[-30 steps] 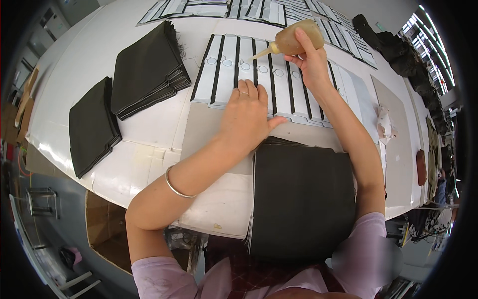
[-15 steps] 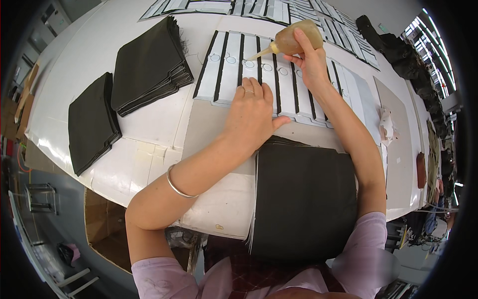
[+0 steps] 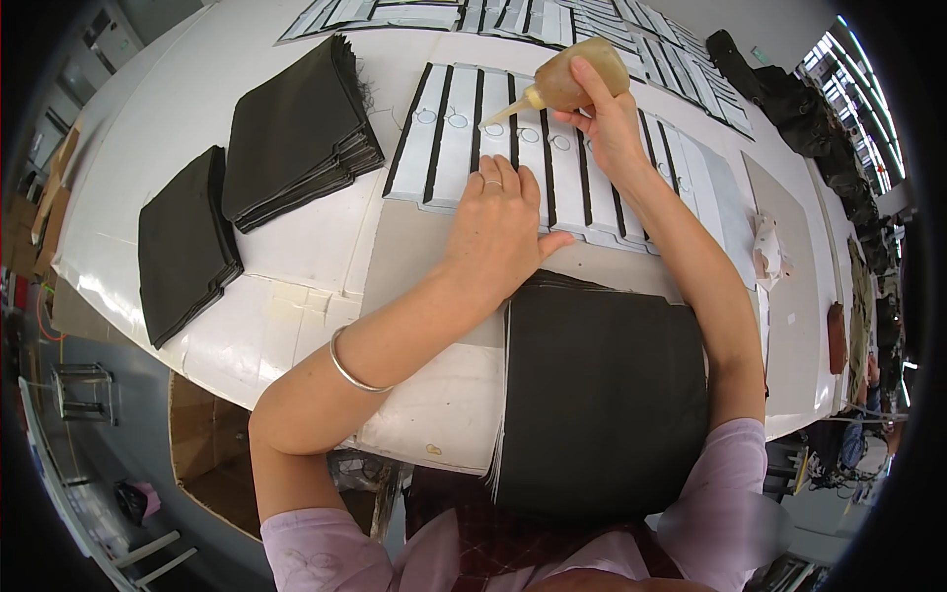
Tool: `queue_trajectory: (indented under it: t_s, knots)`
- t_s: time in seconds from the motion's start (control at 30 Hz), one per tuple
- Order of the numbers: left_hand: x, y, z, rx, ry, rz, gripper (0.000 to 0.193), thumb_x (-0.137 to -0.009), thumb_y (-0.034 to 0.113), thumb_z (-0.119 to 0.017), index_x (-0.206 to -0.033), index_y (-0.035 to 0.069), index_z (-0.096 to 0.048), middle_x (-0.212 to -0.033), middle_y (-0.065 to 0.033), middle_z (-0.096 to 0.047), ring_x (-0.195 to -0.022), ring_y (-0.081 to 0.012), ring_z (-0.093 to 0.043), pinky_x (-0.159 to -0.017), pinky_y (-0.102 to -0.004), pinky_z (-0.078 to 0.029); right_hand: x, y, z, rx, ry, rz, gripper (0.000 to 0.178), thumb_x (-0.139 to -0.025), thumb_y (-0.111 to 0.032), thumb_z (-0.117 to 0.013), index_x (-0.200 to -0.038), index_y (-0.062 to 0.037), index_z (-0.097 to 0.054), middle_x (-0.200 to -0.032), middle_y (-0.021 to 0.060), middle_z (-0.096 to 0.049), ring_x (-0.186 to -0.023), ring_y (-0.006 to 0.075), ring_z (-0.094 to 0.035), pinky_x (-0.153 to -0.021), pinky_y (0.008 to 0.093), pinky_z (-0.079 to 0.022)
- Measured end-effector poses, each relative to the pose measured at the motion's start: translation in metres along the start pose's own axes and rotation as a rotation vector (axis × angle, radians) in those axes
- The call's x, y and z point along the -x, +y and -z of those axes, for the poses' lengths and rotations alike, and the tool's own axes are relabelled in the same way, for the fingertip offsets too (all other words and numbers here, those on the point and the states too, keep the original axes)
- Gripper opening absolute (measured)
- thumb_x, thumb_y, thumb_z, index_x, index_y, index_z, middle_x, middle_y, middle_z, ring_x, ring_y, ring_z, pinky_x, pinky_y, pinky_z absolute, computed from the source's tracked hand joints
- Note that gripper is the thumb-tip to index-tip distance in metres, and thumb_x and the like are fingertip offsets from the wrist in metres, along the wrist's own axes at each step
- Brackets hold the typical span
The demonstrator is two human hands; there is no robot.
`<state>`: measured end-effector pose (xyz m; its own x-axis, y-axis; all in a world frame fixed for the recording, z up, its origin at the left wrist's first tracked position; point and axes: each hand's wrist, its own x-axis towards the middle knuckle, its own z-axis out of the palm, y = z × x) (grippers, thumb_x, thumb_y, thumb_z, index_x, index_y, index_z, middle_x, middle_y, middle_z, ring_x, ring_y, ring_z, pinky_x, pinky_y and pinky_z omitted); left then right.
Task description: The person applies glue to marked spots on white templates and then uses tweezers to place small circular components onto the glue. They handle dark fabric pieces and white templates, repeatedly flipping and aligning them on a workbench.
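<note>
My right hand (image 3: 610, 116) is wrapped round a squeeze bottle (image 3: 582, 75) of yellowish see-through plastic, tilted so its long thin nozzle points down and left. The nozzle tip is at a small ring outline on a row of white panels (image 3: 456, 148) edged with black strips; whether it touches cannot be made out. Flat on those panels rests my left hand (image 3: 496, 212), fingers stretched forward and thumb out to the right, a ring on one finger. Close below it, a stack of black fabric pieces (image 3: 604, 395) lies at the table's near edge, between my forearms.
Two more stacks of black fabric, a larger one (image 3: 296, 128) and a smaller one (image 3: 187, 247), lie left on the white table (image 3: 296, 252). More striped panels (image 3: 523, 20) cover the far side. A cardboard box (image 3: 212, 449) stands below the left edge. Crumpled white material (image 3: 767, 247) lies right.
My right hand has shifted slightly left with the bottle, carrying the nozzle tip a little left and down across the ring outline. My left hand stays in place.
</note>
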<state>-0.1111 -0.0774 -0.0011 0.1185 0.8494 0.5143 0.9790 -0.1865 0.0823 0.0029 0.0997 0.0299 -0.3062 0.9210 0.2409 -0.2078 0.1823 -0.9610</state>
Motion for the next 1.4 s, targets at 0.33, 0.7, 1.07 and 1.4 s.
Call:
queue_trajectory:
  t_s: [0.33, 0.7, 1.07, 1.4]
  knots:
    - [0.001, -0.001, 0.001, 0.005, -0.016, 0.002, 0.076, -0.08, 0.055, -0.075, -0.113, -0.011, -0.063, -0.103, -0.0254, -0.063, -0.108, -0.036, -0.06, -0.09, -0.0396, -0.051, -0.006, -0.01, 0.014, -0.194, -0.032, -0.112, 0.055, -0.088, -0.04, -0.076, -0.127, -0.0057, -0.058, -0.117, 0.0084, -0.065, -0.104, 0.0177, -0.067, -0.07, 0.0286, -0.062]
    - [0.003, 0.002, 0.005, -0.124, -0.1, 0.081, 0.082, -0.085, 0.067, -0.065, -0.129, -0.003, -0.06, -0.115, -0.0391, -0.058, -0.117, -0.0534, -0.057, -0.096, -0.0451, -0.049, -0.012, -0.005, -0.013, -0.05, -0.013, 0.008, 0.052, -0.09, -0.037, -0.075, -0.128, -0.0035, -0.058, -0.119, 0.0107, -0.065, -0.107, 0.0209, -0.067, -0.074, 0.0353, -0.064]
    - [0.005, 0.002, 0.002, -0.175, -0.083, 0.064, 0.084, -0.086, 0.07, -0.059, -0.129, -0.002, -0.06, -0.119, -0.0436, -0.058, -0.118, -0.0522, -0.058, -0.096, -0.0437, -0.049, -0.009, 0.005, -0.03, -0.031, -0.004, 0.011, 0.055, -0.092, -0.041, -0.074, -0.128, -0.0031, -0.057, -0.117, 0.0098, -0.065, -0.104, 0.0173, -0.066, -0.076, 0.0337, -0.061]
    - [0.003, 0.003, 0.003, -0.19, -0.092, 0.065, 0.085, -0.087, 0.07, -0.059, -0.129, -0.003, -0.06, -0.121, -0.0447, -0.058, -0.119, -0.0527, -0.059, -0.097, -0.0443, -0.049, -0.003, 0.003, -0.039, -0.012, -0.061, 0.009, 0.052, -0.092, -0.041, -0.073, -0.125, -0.0035, -0.06, -0.116, 0.0088, -0.066, -0.1, 0.0172, -0.067, -0.074, 0.0331, -0.061]
